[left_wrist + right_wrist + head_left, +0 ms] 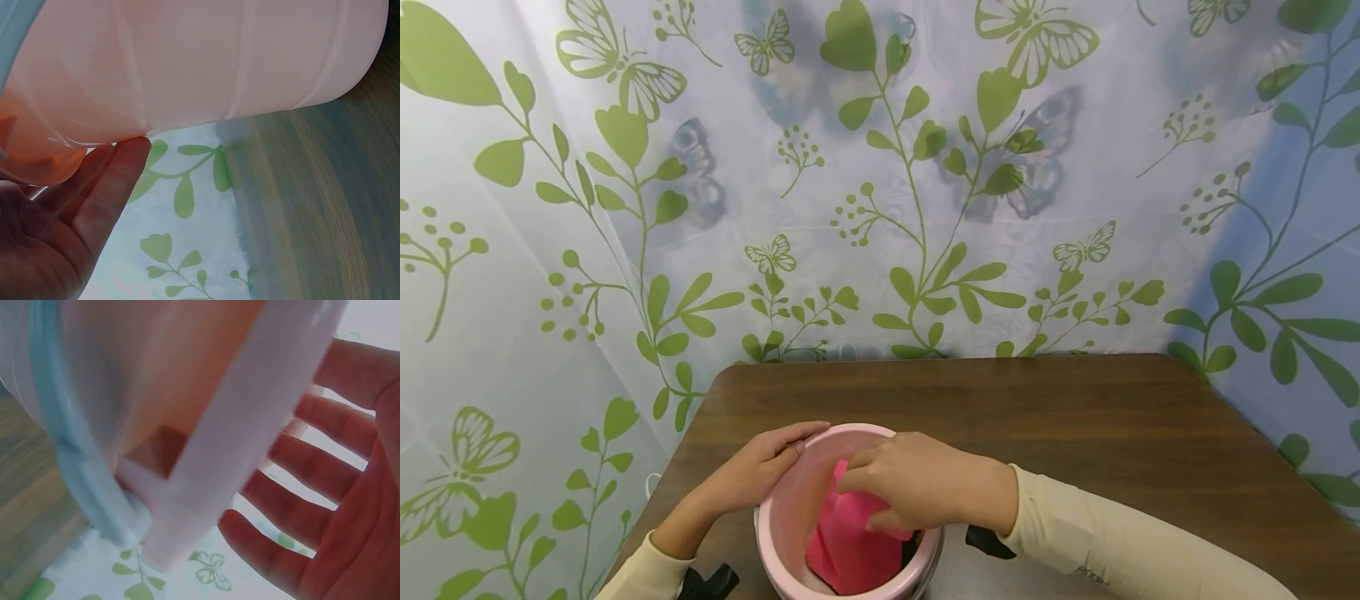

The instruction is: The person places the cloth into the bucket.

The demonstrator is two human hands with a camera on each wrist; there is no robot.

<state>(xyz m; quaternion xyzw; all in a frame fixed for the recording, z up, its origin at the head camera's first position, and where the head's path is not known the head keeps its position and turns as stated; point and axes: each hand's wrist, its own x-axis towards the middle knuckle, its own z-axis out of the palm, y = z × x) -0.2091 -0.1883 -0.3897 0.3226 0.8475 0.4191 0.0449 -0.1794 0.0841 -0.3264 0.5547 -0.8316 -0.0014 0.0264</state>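
Note:
A pale pink bucket (765,529) stands at the table's near side, its mouth facing up toward me. Inside it lies a bright pink cloth (853,537), with a small dark patch beside it. My left hand (752,467) holds the bucket's rim at the left; in the left wrist view its fingers lie against the outer wall. Over the mouth reaches my right hand (917,479), above the cloth. The right wrist view shows its fingers (306,472) spread and loosely bent, with nothing seen in them. Whether the fingertips touch the cloth is hard to tell.
A light blue bucket handle (69,437) hangs along the outside wall. The brown wooden table (1037,417) extends behind and to the right. At its back hangs a white curtain (865,275) printed with green leaves and butterflies. Dark straps sit near both cuffs.

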